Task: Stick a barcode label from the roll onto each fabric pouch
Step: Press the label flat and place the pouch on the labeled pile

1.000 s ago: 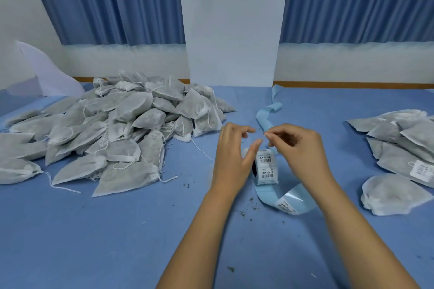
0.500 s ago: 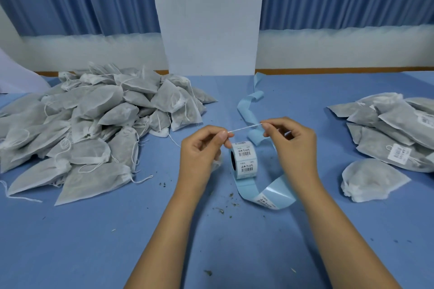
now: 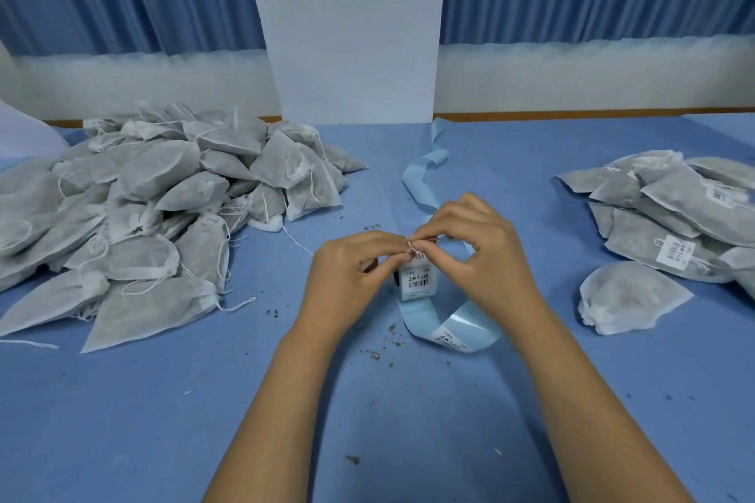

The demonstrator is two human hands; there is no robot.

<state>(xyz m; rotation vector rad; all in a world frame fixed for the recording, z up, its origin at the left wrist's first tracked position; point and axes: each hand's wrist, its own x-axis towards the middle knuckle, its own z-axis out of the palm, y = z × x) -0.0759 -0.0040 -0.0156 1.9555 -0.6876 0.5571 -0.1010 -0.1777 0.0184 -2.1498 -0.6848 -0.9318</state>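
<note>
Your left grip and right grip both pinch a white string just above the label roll

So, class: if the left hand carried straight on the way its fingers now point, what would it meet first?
The right hand. The left hand points rightward, and its fingertips meet the right hand's over a small label both pinch, just above the label roll. Depth is hard to judge.
</note>
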